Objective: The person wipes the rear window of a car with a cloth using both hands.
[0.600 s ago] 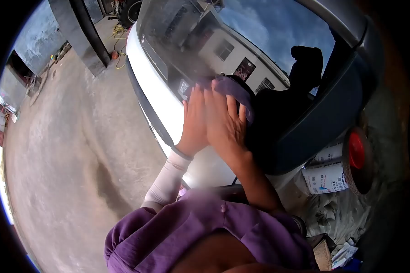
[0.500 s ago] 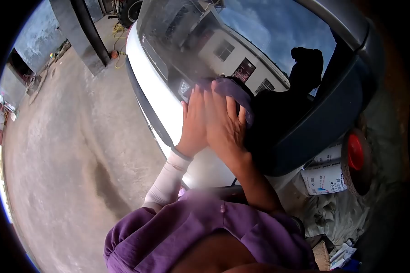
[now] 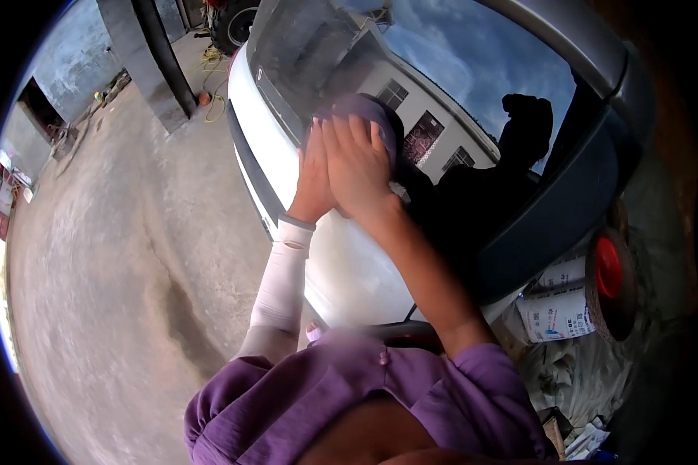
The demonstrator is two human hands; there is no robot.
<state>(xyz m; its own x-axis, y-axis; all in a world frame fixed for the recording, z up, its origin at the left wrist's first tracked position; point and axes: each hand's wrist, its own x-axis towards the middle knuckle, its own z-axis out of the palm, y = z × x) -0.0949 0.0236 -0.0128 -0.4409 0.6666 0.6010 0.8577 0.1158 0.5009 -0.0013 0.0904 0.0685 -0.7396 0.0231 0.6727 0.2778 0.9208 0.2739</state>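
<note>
Both hands press a dark purple cloth (image 3: 376,112) against the glass (image 3: 442,46) of a white vehicle (image 3: 357,267). My left hand (image 3: 314,178) lies flat with its fingers stretched forward, its fingertips at the cloth's left edge. Partly over it rests my right hand (image 3: 357,159), fingers extended on the cloth. A pale sleeve (image 3: 281,287) covers my left forearm, while the right forearm is bare. The glass mirrors a building and a dark silhouette.
At the right stands a round container with a red item (image 3: 608,267) and printed label, above crumpled plastic sheeting (image 3: 582,380). A concrete pillar (image 3: 149,66), yellow cord (image 3: 213,81) and a large tire (image 3: 236,25) are at the upper left. Concrete floor (image 3: 108,271) extends left.
Both hands and the cloth have moved up the glass and slightly left, with the arms reaching farther. The view has shifted slightly, and the right hand now overlaps the left more.
</note>
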